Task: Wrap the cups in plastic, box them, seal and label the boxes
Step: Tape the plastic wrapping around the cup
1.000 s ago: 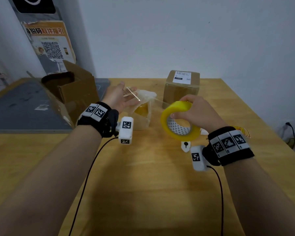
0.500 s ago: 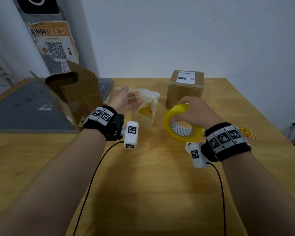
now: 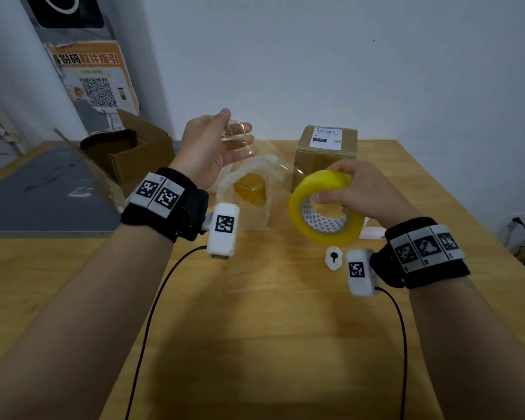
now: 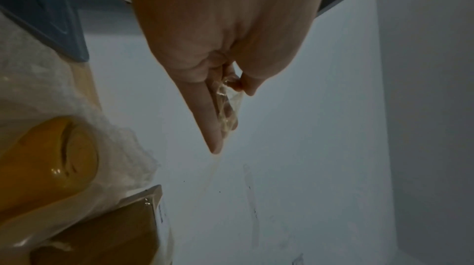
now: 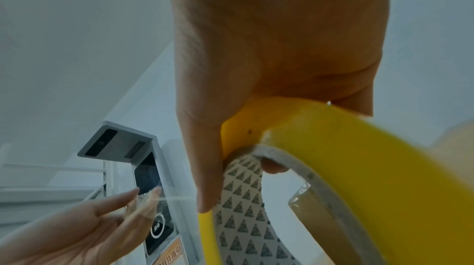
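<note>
Head: right hand (image 3: 367, 195) gripping tape roll (image 3: 325, 210); left hand (image 3: 209, 150) raised, fingers straight, tape strip (image 3: 237, 136) stuck on them. Wrapped cup (image 3: 250, 189) on table (image 3: 255, 328), not boxed. Open box (image 3: 128, 159) looks empty; sealed box (image 3: 326, 153) labelled. Probably the taping-the-wrap step; next needs tearing strip, pressing onto plastic.

Left wrist: strip (image 4: 227, 103) pinched between thumb and fingers; cup (image 4: 48, 164) below.

Right wrist: fingers hooked through roll (image 5: 333, 158).

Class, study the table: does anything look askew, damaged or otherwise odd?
The open cardboard box at the table's back left leans to one side with its flaps splayed. The clear tape strip has crumpled against the left hand's fingers instead of lying flat. The labelled box sits squarely.
</note>
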Demonstrator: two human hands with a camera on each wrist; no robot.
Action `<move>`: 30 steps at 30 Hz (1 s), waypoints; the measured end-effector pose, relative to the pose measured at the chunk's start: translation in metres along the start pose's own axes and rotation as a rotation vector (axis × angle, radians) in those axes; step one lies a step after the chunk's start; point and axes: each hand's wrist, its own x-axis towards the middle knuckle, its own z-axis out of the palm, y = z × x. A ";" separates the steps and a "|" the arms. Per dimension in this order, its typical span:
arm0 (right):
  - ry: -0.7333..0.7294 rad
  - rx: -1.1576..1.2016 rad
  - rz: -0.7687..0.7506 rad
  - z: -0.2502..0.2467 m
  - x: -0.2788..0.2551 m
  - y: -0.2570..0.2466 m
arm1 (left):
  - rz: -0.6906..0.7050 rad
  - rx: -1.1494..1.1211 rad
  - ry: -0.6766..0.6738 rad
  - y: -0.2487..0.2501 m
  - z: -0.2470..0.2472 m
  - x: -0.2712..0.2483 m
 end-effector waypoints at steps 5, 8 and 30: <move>0.032 -0.001 -0.022 -0.011 -0.007 -0.019 | -0.001 -0.108 0.055 0.011 -0.004 -0.005; 0.043 -0.034 -0.037 -0.017 -0.003 -0.032 | -0.011 -0.140 0.099 0.015 -0.006 0.002; -0.143 -0.501 -0.026 0.008 0.072 -0.114 | -0.234 0.548 0.150 -0.023 -0.029 0.083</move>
